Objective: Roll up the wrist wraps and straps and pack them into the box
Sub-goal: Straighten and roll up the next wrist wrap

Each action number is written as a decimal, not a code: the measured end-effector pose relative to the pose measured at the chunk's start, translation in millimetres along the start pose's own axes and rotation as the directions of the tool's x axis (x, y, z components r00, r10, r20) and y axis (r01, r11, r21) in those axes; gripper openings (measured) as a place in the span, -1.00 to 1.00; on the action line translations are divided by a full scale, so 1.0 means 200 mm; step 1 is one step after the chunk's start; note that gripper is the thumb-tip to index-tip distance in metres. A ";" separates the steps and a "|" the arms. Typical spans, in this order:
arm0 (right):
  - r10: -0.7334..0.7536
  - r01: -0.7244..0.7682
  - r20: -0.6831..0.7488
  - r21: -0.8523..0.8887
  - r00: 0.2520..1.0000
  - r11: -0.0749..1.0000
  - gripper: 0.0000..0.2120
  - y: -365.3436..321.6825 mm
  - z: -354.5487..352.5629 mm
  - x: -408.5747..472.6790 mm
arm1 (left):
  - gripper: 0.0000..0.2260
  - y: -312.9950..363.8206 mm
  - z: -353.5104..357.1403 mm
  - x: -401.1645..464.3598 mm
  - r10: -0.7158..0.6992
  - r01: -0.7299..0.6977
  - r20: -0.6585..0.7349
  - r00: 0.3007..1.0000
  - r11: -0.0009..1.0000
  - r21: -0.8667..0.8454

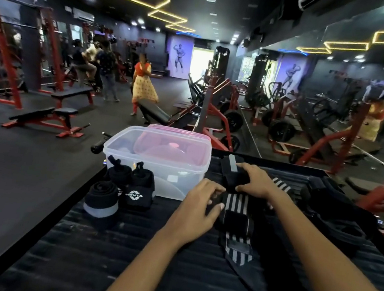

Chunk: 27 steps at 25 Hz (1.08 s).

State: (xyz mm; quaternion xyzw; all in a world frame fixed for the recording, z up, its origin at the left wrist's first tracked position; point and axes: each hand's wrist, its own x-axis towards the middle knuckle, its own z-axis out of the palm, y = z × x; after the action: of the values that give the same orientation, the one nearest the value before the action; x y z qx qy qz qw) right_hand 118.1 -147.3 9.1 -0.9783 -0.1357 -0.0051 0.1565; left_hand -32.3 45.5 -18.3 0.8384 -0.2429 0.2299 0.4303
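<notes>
A black wrist wrap with grey stripes (236,228) lies stretched out on the black ribbed surface (102,251). Its far end is a partly rolled black bundle between my hands. My left hand (199,203) grips the wrap's near part, thumb on the striped band. My right hand (255,180) curls over the rolled end from above. The clear plastic box (182,173) stands open to the left of my hands, its pink lid (174,143) leaning inside it. Three rolled black wraps (120,189) sit in front of the box's left corner.
More black straps (334,214) lie in a heap to the right of my right forearm. Beyond the surface is a gym floor with red benches (49,118), weight machines and several people standing at the back left. A mirror wall runs along the right.
</notes>
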 end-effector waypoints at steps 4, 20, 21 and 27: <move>-0.062 0.057 -0.026 -0.166 0.998 0.984 -0.50 -0.03 -0.01 0.05 | -0.73 0.00 0.00 0.00 0.016 -0.017 0.032 0.999 0.999 0.042; -0.222 0.318 -0.228 0.653 0.948 0.687 -0.53 -0.09 -0.37 -0.85 | -0.48 0.08 0.06 0.00 -0.111 0.114 0.025 0.993 0.985 -0.126; -0.209 0.328 -0.252 0.721 0.945 0.610 -0.53 -0.10 -0.38 -0.87 | -0.57 0.09 0.06 0.00 -0.113 0.112 -0.007 0.994 0.987 -0.111; 0.005 0.346 -0.357 0.910 0.934 0.229 -0.43 -0.15 -0.51 -0.84 | -0.88 0.15 0.07 0.02 -0.169 0.142 -0.074 0.983 0.950 -0.278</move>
State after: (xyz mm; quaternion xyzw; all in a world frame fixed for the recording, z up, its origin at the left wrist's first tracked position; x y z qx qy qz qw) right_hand -48.2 -195.4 106.1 -0.6425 -0.1933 -0.0789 0.7373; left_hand -44.3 18.5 -5.1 0.7759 -0.1842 0.1999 0.5693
